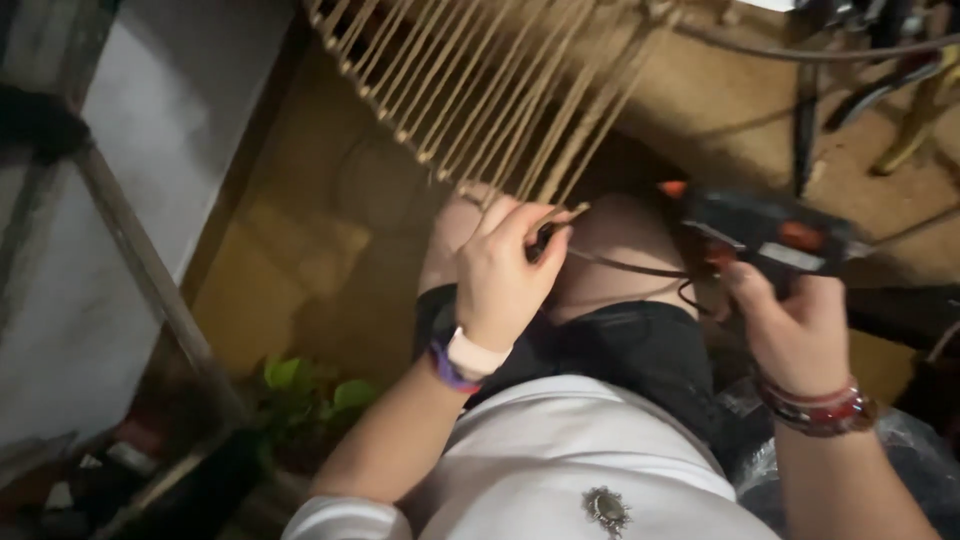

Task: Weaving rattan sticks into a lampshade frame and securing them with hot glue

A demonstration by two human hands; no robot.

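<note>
Room to move: the fan of tan jute cords [500, 90] slants down from the top of the view to just above my knee, so there is little free space over my left hand; to the left lie a bare ochre floor [300, 250] and a pale grey wall [170, 120] with a dark slanted rail [140, 260] across it.
Lower left: a small green leafy plant [310, 395] sits near my left elbow, apart from the arm.
Right side: black cables [800, 120] and a yellowish furniture leg [915, 130] crowd the top right corner, behind the tool.
Left hand [500, 275]: raised, back of the hand towards me, wrist with a pale pink watch strap [475, 355]; fingers [545, 240] pressed together, pinching the lower ends of the cords.
Cord ends: they meet at my left fingertips, over my bare knee [620, 250].
Right hand [790, 325]: palm curled, fingers wrapped around the grip of a black hot glue gun with orange tip [765, 235]; red bangles [820, 410] on the wrist.
Glue gun: held level, its orange tip pointing left, near the pinched ends but apart from them.
Lap: black shorts [620, 345] and a white shirt [580, 440] below both forearms.
</note>
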